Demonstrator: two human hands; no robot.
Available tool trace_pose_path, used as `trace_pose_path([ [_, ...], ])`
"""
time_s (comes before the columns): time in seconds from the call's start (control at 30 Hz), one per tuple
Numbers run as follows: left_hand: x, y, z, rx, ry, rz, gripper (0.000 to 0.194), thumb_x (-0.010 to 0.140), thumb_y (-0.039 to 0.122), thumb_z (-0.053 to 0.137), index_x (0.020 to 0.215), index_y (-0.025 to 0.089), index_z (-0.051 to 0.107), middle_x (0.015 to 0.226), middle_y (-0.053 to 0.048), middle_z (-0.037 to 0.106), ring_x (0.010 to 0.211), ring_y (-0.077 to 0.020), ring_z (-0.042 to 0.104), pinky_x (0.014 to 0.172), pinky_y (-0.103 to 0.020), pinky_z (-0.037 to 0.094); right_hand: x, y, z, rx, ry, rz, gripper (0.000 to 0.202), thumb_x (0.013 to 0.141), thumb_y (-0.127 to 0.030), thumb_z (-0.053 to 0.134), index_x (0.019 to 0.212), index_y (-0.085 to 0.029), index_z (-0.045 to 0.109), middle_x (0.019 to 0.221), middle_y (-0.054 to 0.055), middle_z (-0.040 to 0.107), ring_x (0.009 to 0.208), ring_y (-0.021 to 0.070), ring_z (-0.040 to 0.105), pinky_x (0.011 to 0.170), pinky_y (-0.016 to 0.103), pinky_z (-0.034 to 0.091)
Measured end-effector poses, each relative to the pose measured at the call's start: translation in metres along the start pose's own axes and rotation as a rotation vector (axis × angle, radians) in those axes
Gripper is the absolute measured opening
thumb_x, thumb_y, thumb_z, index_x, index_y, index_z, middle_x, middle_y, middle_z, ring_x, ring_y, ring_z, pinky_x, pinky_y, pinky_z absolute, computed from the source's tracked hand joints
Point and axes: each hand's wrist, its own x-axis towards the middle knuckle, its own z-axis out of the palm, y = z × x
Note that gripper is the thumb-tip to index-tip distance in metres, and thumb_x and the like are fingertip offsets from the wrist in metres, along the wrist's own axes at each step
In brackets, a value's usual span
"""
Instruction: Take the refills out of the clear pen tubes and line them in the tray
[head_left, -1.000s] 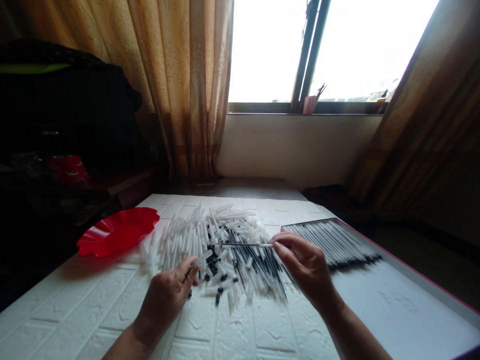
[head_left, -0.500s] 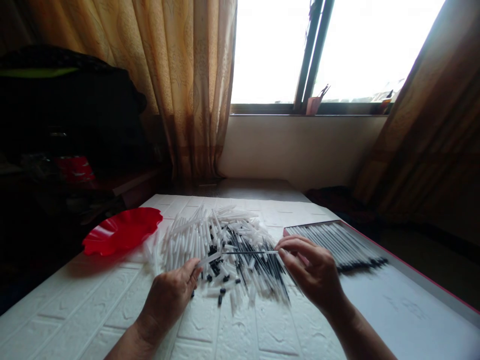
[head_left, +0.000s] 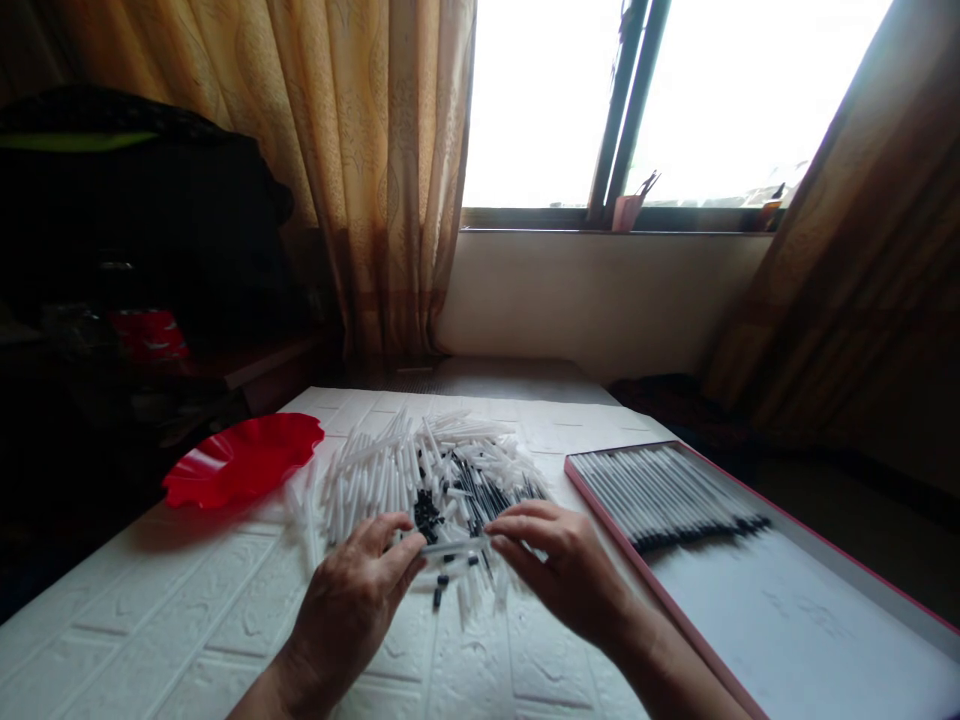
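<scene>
A translucent white pen barrel (head_left: 454, 547) lies level between my hands, above the near edge of a pile of pen parts. My left hand (head_left: 360, 580) is closed around its left end. At the right end, the fingers of my right hand (head_left: 559, 560) pinch together where the dark refill enters; the refill is mostly hidden now. Behind my hands are loose white barrels (head_left: 375, 480), dark thin refills (head_left: 484, 485) and black caps (head_left: 427, 515). A few more black pieces (head_left: 439, 597) lie just below the held barrel.
To the right, a pink-edged tray (head_left: 750, 620) holds a row of capped white pens (head_left: 667, 490). A red wavy-rimmed plate (head_left: 244, 460) sits at the left on the brick-patterned white table cover (head_left: 187, 620). A curtain and window stand behind.
My right hand has moved left toward my left hand, and the long dark refill between them has slid into the barrel. My left hand has shifted slightly right.
</scene>
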Motion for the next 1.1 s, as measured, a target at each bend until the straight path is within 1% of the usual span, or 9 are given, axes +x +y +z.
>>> trace_pose_path([
  [0.13, -0.002, -0.003, 0.006, -0.187, -0.027, -0.038, 0.036, 0.101, 0.042, 0.04, 0.098, 0.023, 0.071, 0.088, -0.004, 0.078, 0.077, -0.0197, 0.075, 0.071, -0.027, 0.059, -0.003, -0.001, 0.024, 0.01, -0.088, 0.024, 0.032, 0.096, -0.026, 0.05, 0.123, -0.019, 0.064, 0.101, 0.01, 0.075, 0.084, 0.0189, 0.071, 0.078, 0.031, 0.055],
  [0.2, -0.003, -0.006, 0.007, -0.268, -0.021, -0.096, 0.034, 0.101, 0.043, 0.042, 0.102, 0.022, 0.069, 0.091, -0.005, 0.079, 0.079, -0.0193, 0.077, 0.071, -0.024, 0.059, -0.004, 0.002, 0.031, -0.006, -0.091, 0.045, 0.035, 0.095, -0.026, 0.051, 0.127, -0.018, 0.06, 0.106, 0.011, 0.073, 0.088, 0.0195, 0.07, 0.081, 0.033, 0.054],
  [0.33, -0.003, -0.007, 0.006, -0.424, -0.042, -0.203, 0.029, 0.101, 0.041, 0.043, 0.107, 0.022, 0.064, 0.091, -0.002, 0.08, 0.075, -0.016, 0.078, 0.066, -0.018, 0.059, -0.002, 0.002, 0.046, -0.198, -0.214, 0.026, 0.022, 0.092, -0.019, 0.055, 0.106, -0.024, 0.072, 0.114, 0.007, 0.071, 0.103, 0.0232, 0.064, 0.09, 0.038, 0.05],
  [0.43, -0.003, -0.005, 0.006, -0.496, -0.058, -0.255, 0.027, 0.1, 0.04, 0.043, 0.105, 0.023, 0.063, 0.087, -0.001, 0.08, 0.075, -0.0164, 0.077, 0.068, -0.02, 0.059, 0.0, 0.0, 0.06, -0.344, -0.337, 0.032, 0.016, 0.089, -0.018, 0.061, 0.093, -0.026, 0.074, 0.125, 0.005, 0.067, 0.116, 0.0279, 0.057, 0.094, 0.043, 0.047],
  [0.53, -0.002, -0.005, 0.008, -0.537, -0.068, -0.288, 0.023, 0.099, 0.038, 0.044, 0.108, 0.024, 0.059, 0.082, 0.0, 0.079, 0.073, -0.0164, 0.077, 0.067, -0.021, 0.059, -0.001, 0.001, 0.072, -0.394, -0.375, 0.034, 0.011, 0.087, -0.02, 0.065, 0.084, -0.025, 0.074, 0.129, 0.003, 0.065, 0.119, 0.0286, 0.054, 0.093, 0.042, 0.047],
  [0.67, -0.001, -0.004, 0.01, -0.579, -0.096, -0.291, 0.021, 0.098, 0.033, 0.041, 0.112, 0.023, 0.055, 0.08, 0.0, 0.077, 0.069, -0.015, 0.075, 0.064, -0.021, 0.059, -0.003, 0.004, 0.079, -0.385, -0.335, 0.026, 0.009, 0.088, -0.018, 0.065, 0.084, -0.021, 0.072, 0.125, 0.003, 0.067, 0.116, 0.027, 0.056, 0.093, 0.04, 0.047],
  [0.8, 0.0, -0.002, 0.007, -0.564, -0.127, -0.272, 0.018, 0.096, 0.03, 0.044, 0.105, 0.022, 0.059, 0.076, 0.0, 0.075, 0.063, -0.0149, 0.073, 0.061, -0.021, 0.057, -0.002, 0.004, 0.067, -0.292, -0.198, 0.057, 0.012, 0.089, -0.013, 0.058, 0.093, -0.019, 0.068, 0.112, 0.008, 0.071, 0.104, 0.0254, 0.063, 0.09, 0.038, 0.048],
  [0.93, -0.001, -0.001, 0.005, -0.515, -0.126, -0.258, 0.019, 0.096, 0.028, 0.044, 0.102, 0.023, 0.062, 0.088, -0.003, 0.076, 0.079, -0.0185, 0.074, 0.07, -0.024, 0.056, -0.001, 0.012, 0.048, 0.029, -0.009, 0.194, 0.015, 0.091, -0.017, 0.05, 0.093, -0.02, 0.064, 0.083, 0.005, 0.071, 0.073, 0.0186, 0.066, 0.071, 0.029, 0.051],
  [1.1, -0.004, 0.001, 0.007, -0.5, -0.168, -0.194, 0.02, 0.094, 0.026, 0.044, 0.097, 0.025, 0.064, 0.089, -0.003, 0.076, 0.081, -0.0193, 0.074, 0.07, -0.024, 0.056, -0.003, 0.025, 0.04, 0.276, 0.109, 0.298, 0.014, 0.09, -0.025, 0.051, 0.095, -0.02, 0.063, 0.079, 0.003, 0.072, 0.07, 0.0166, 0.067, 0.065, 0.025, 0.053],
])
